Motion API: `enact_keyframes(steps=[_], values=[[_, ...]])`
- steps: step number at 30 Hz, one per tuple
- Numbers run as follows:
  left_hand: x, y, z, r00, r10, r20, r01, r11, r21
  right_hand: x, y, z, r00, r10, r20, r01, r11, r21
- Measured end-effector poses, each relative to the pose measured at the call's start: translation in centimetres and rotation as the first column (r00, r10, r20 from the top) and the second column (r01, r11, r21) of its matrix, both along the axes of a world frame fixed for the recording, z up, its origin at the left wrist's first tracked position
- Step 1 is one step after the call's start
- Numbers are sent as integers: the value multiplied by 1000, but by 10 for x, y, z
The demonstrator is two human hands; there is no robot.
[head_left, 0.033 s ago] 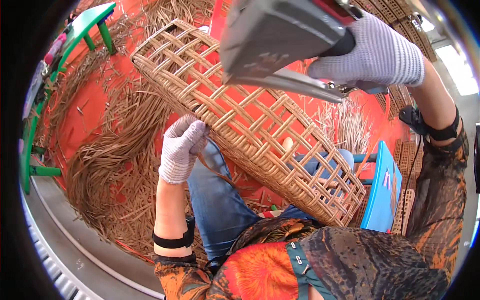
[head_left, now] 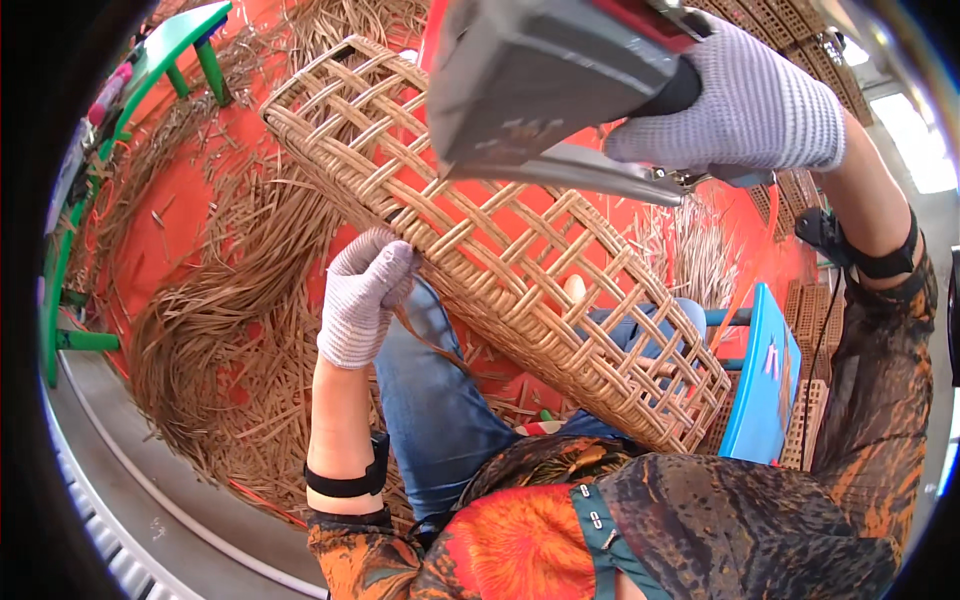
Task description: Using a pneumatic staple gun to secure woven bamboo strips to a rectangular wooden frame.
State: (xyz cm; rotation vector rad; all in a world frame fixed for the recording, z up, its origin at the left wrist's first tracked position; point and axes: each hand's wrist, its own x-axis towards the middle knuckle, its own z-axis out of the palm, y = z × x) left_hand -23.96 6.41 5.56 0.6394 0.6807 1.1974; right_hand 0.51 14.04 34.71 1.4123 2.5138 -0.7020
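Across my lap lies a long woven basket [head_left: 500, 255] of light-brown strips with an open lattice, slanting from far left to near right. My left hand [head_left: 366, 290], in a striped white-grey knit glove, is closed on its near edge, thumb on top. A loose brown strip [head_left: 430, 342] hangs just beside that hand. My right hand [head_left: 735, 105], gloved the same way, grips the handle of a grey staple gun [head_left: 545, 85]. The gun is held over the basket's far side, its long metal magazine [head_left: 615, 180] across the lattice; whether its nose touches is hidden.
Bundles of brown weaving strips [head_left: 215, 320] and scraps cover much of the red floor [head_left: 180, 225]. A green bench [head_left: 165, 50] stands far left, a blue stool [head_left: 765, 375] at right. Lattice baskets [head_left: 775, 30] are stacked far right. A metal rail [head_left: 140, 480] curves at near left.
The staple gun and my right hand have shifted slightly to the left over the basket. My left hand and the basket stay in place.
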Motion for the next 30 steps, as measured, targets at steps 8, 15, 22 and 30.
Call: enact_keyframes(steps=[8, 15, 22, 30], values=[[-9, -1, 9, 975, 4, -222, 7, 999, 51, -15, 0, -26, 972, 234, -24, -227, 960, 161], [-9, -3, 7, 971, -23, -238, 55, 990, 130, 3, 6, -33, 977, 209, -40, -199, 963, 184], [1, -7, -8, 989, 124, -79, -109, 978, 176, -7, 11, -29, 961, 275, -20, -265, 942, 205], [5, -5, -13, 984, 176, -24, -170, 972, 161, -20, 17, -24, 936, 350, 26, -347, 911, 223]])
